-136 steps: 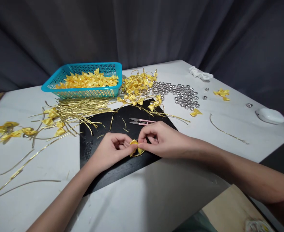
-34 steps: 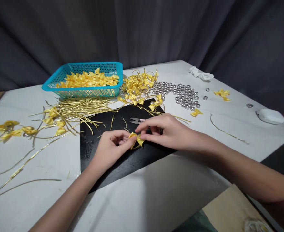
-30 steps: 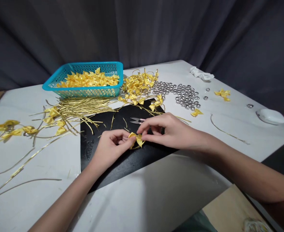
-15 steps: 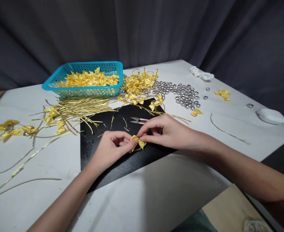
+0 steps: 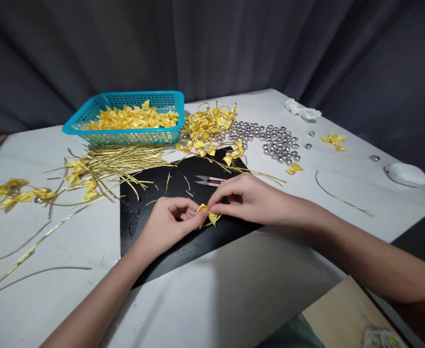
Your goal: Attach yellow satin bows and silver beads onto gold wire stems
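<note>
Between both hands, over a black mat [image 5: 169,251], is a small yellow ribbon bow [image 5: 212,220] with gold cord curving beneath it. My left hand [image 5: 172,220] pinches its left side between thumb and fingers. My right hand [image 5: 239,195] is closed on the right side of the same bow, thumb and forefinger together near its middle. The fingertips hide the bow's centre. Just behind my right hand lie thread snips [image 5: 210,181] with pink handles, along with short gold cord offcuts on the mat.
A blue basket [image 5: 125,131] full of yellow bows stands at the back left. Gold cords [image 5: 125,162] lie in front of it. Beside it are a heap of corded bows [image 5: 208,123] and silver beads [image 5: 279,142]. A white dish [image 5: 406,174] sits far right, near crumpled tissue [image 5: 303,111].
Both hands have shifted very slightly to the right with the bow. My right fingertips sit a little lower, close to my left thumb. The things on the table stay put.
</note>
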`<state>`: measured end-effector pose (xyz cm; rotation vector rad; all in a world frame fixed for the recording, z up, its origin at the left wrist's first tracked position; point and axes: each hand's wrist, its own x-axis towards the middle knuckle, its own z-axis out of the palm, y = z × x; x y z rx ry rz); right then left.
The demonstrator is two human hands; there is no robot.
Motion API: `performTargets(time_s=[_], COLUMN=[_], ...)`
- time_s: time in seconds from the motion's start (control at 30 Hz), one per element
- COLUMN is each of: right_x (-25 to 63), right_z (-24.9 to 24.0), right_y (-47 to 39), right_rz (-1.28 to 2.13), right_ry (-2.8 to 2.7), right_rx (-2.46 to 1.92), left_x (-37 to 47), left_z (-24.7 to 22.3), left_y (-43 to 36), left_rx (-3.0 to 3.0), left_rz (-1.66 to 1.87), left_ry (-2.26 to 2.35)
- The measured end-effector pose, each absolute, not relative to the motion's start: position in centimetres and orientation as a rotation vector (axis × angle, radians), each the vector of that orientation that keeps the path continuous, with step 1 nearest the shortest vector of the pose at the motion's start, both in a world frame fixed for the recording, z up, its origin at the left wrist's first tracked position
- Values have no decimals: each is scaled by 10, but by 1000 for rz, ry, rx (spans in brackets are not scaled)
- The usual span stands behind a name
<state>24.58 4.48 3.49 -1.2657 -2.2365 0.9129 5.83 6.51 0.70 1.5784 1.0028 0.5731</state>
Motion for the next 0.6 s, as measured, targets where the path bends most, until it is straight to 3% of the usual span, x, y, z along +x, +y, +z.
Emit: performTargets(time_s=[0.6], right_x=[245], right_z=[37], right_y=[43], right_rz=[898], right_ry=[-2257], right_rx=[-1205], left_x=[56], left_z=[6], left_y=[65], left_rx=[1614], left_rz=[575], left_ry=[933])
